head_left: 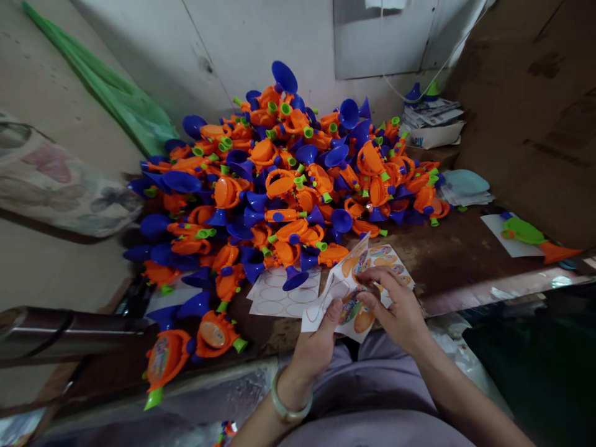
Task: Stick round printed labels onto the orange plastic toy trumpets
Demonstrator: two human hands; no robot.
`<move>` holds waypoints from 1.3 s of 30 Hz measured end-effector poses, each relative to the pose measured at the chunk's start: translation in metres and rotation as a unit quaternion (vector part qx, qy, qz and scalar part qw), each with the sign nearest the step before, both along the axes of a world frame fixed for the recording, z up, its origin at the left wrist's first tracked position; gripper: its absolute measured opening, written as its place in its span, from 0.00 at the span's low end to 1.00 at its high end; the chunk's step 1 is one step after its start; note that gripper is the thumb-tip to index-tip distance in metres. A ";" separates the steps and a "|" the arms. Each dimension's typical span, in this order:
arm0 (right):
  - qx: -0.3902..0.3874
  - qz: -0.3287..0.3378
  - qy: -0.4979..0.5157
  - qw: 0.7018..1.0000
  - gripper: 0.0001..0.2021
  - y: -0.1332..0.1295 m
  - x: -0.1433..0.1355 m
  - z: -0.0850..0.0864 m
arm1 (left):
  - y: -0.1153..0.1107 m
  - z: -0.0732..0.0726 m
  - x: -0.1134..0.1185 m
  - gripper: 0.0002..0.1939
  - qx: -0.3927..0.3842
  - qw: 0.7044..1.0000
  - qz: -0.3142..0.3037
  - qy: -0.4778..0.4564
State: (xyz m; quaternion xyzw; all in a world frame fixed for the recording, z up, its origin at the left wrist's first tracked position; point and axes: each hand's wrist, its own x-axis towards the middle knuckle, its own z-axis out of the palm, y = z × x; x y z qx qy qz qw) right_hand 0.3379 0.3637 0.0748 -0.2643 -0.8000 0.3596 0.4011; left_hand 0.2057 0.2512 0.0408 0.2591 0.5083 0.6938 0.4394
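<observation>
The left hand [319,338] grips the sheet [342,288], seemingly to steady it above the table's edge [447,304]; the right hand [395,304], fingers bent, pinches at its stickers [349,308]. Beyond, toy trumpets [279,186] lie heaped, probably within reach.

At left there is green plastic [109,90], then a floral cloth [60,180], then a metal flask [79,333]; at right, brown cardboard [526,118].
</observation>
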 end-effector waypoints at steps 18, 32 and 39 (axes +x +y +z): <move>0.293 0.040 0.053 0.954 0.13 -0.014 0.013 0.002 | 0.014 0.025 -0.003 0.31 -0.092 0.967 0.085 -0.223; 0.250 -0.137 0.000 0.958 0.11 -0.006 0.013 -0.017 | 0.030 0.039 0.009 0.24 -0.066 0.951 0.118 -0.278; 0.283 -0.145 -0.001 0.948 0.07 0.002 0.020 -0.032 | 0.039 0.030 0.009 0.29 -0.055 0.953 0.066 -0.291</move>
